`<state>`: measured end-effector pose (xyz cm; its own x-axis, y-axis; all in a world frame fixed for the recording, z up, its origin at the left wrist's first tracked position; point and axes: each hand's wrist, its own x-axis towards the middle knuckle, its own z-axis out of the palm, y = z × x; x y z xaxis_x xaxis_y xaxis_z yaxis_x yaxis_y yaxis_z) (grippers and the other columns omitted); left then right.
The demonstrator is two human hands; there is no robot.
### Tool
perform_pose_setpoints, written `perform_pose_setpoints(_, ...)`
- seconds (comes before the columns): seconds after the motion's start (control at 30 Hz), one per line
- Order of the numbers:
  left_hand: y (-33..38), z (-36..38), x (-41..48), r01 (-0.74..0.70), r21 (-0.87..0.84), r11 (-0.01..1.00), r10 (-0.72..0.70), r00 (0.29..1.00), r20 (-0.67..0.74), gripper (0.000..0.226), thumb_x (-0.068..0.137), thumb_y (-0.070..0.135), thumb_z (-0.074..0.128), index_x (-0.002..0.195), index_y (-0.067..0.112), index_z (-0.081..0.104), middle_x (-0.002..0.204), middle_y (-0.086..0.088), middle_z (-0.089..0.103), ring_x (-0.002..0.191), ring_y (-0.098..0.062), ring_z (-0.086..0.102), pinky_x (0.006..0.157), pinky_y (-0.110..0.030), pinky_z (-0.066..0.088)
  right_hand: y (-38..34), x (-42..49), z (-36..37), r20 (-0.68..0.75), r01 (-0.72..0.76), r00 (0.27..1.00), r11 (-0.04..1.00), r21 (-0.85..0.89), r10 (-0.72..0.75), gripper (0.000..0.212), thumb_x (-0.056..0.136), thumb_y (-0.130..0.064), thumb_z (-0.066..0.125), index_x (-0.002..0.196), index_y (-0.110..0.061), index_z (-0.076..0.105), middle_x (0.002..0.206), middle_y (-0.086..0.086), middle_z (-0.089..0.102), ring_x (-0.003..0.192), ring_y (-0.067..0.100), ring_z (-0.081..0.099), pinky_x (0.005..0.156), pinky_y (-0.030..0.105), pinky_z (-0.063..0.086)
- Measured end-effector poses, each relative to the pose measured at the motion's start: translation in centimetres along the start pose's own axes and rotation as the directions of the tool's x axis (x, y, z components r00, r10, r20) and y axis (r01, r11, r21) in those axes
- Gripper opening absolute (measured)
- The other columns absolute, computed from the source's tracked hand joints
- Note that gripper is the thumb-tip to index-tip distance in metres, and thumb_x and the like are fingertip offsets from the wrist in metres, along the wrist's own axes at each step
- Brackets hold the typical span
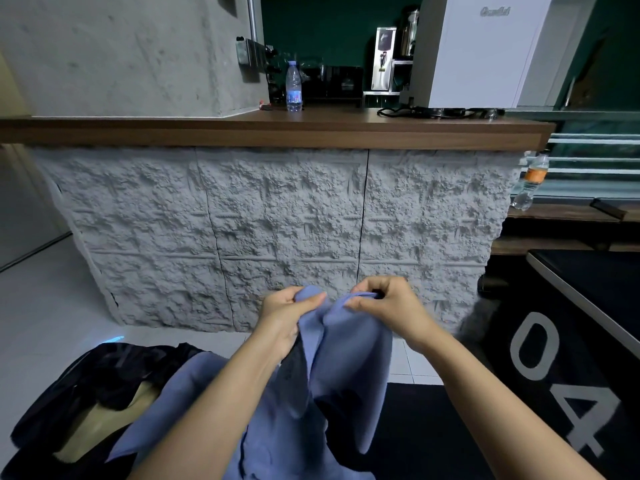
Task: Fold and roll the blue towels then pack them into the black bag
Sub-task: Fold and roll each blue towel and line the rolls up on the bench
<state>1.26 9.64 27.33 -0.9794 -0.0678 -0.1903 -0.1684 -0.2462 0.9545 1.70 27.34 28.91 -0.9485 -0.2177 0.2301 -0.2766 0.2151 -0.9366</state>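
Black fabric first: one black bag (104, 382) lies open at lower left, with nothing blue showing inside it. Just beside it more blue cloth (166, 403) spreads low; I cannot tell whether it is a second towel. The left grip (287, 313) and right grip (388, 306) each pinch the top edge of one hanging blue towel (349, 358). Folding looks barely begun; the next move calls for matching the corners evenly.

The towel (349, 355) is plain periwinkle blue; the bag (104, 379) is black with a tan inside. The counter front (277, 220) is rough-patterned grey under a brown wooden top (277, 130). The wall (329, 26) is dark green and the appliance (485, 53) white. One bottle (293, 86) has a blue label, another bottle (532, 180) an orange one. The black surface (588, 344) on the right bears grey digits 04
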Motion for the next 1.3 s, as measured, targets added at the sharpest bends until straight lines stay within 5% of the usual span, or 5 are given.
perform_pose_setpoints(0.23, -0.4, 0.4, -1.6, -0.079, 0.137, 0.987, 0.047, 0.974, 0.224, 0.029, 0.088, -0.008, 0.052, 0.092, 0.013, 0.072, 0.092, -0.009, 0.073, 0.083, -0.017, 0.069, 0.072, -0.025, 0.056, 0.3, 0.5, 1.6, 0.076, -0.112, 0.991, 0.992, 0.062, 0.108, 0.041, 0.078, -0.025, 0.075, 0.081, 0.012, 0.058, 0.073, 0.013, 0.055, 0.070, 0.019, 0.048, 0.064, 0.031, 0.036)
perform_pose_setpoints(0.4, 0.1, 0.0, -2.5, -0.114, 0.128, 0.985, 0.057, 0.923, 0.381, 0.027, 0.095, 0.002, 0.046, 0.113, 0.006, 0.065, 0.108, -0.011, 0.071, 0.103, -0.020, 0.066, 0.091, -0.029, 0.053, 0.7, 0.5, 1.6, -0.014, -0.112, 0.994, 0.994, 0.008, 0.112, 0.030, 0.085, -0.015, 0.069, 0.060, -0.013, 0.052, 0.058, 0.002, 0.045, 0.053, 0.009, 0.040, 0.046, 0.017, 0.030)
perform_pose_setpoints(0.83, 2.3, -0.7, 1.1, -0.364, 0.373, 0.854, 0.261, 0.918, 0.300, 0.018, 0.095, 0.014, 0.051, 0.090, 0.010, 0.068, 0.089, -0.006, 0.070, 0.081, -0.014, 0.061, 0.078, -0.027, 0.047, 1.4, -0.7, -0.7, 0.208, -0.004, 0.978, 0.995, 0.098, -0.016, 0.022, 0.082, -0.015, 0.073, 0.067, -0.012, 0.057, 0.062, -0.004, 0.050, 0.059, 0.006, 0.043, 0.055, 0.017, 0.033)
perform_pose_setpoints(1.17, 5.5, -7.5, 6.4, -0.373, 0.607, 0.702, 0.435, 0.899, 0.049, 0.029, 0.097, 0.012, 0.046, 0.073, 0.023, 0.058, 0.084, -0.007, 0.059, 0.083, -0.016, 0.050, 0.074, -0.029, 0.039, 3.6, -2.2, -6.0, 0.297, 0.057, 0.954, 0.954, -0.294, 0.034, 0.056, 0.055, -0.065, 0.077, 0.057, -0.011, 0.062, 0.065, -0.001, 0.050, 0.068, 0.005, 0.044, 0.070, 0.011, 0.035)
perform_pose_setpoints(1.3, 5.6, -11.0, 7.0, -0.351, 0.539, 0.765, 0.439, 0.898, -0.038, 0.026, 0.097, 0.008, 0.047, 0.075, 0.017, 0.059, 0.080, -0.005, 0.056, 0.079, -0.015, 0.046, 0.070, -0.028, 0.037, 5.4, -2.5, -9.0, 0.300, 0.246, 0.954, 0.633, -0.734, -0.022, 0.061, 0.074, -0.084, 0.037, 0.070, -0.028, 0.059, 0.088, -0.010, 0.057, 0.091, 0.010, 0.040, 0.084, 0.029, 0.034)
